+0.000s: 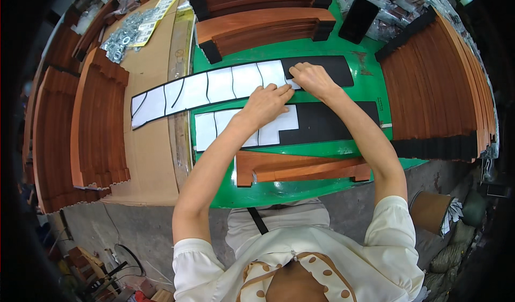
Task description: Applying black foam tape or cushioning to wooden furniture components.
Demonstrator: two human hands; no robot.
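Two long black strips lie side by side on a green table top. The far black strip [322, 68] carries a row of white rectangular pieces [220, 85] with thin dark lines between them. The near black strip [338, 122] has white pieces [287, 119] over its left part. My left hand [266, 106] lies palm down across both strips, fingers stretched toward the right, fingertips by the end of the far white row. Just beyond them my right hand [314, 80] is closed, its bent fingertips pressed together at the far strip; what they pinch is hidden.
Reddish-brown wooden pieces [300, 168] lie at the near table edge. Stacks of brown boards stand left [99, 125] and right [434, 87], with more brown pieces [263, 28] behind. A dark phone-like slab [358, 20] and metal rings [126, 36] lie farther back.
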